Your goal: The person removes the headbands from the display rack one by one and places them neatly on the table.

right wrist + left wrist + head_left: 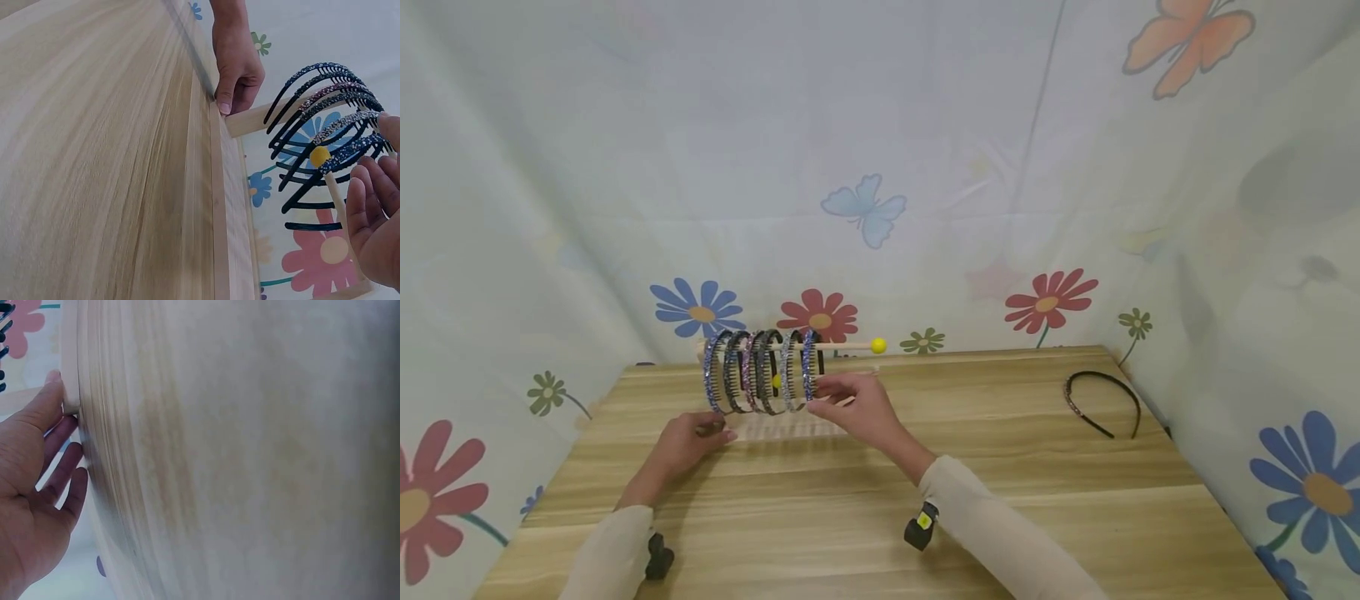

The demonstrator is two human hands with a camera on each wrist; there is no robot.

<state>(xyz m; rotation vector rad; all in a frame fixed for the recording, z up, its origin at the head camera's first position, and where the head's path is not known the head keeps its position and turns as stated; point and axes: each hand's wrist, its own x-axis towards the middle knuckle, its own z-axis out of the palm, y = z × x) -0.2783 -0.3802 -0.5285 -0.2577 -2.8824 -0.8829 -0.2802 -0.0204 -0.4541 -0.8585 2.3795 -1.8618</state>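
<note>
A wooden headband rack (220,206) stands near the table's back edge, its rods tipped with yellow balls (878,345). Several glittery toothed headbands hang in a row on its upper rod; blue, dark, pink and silver ones show. With thumb and fingers, my left hand (685,446) pinches the front left corner of the rack's base, as the left wrist view shows closely. At the row's right end, my right hand (861,410) holds the lower part of a blue headband (808,367) between thumb and fingers. That headband hangs over the rod.
A single dark headband (1068,392) with a glittery side lies on the right part of the wooden table (1000,467). Behind the table hangs a pale curtain (760,167) printed with flowers and butterflies. The rod's bare right part sticks out past the row.
</note>
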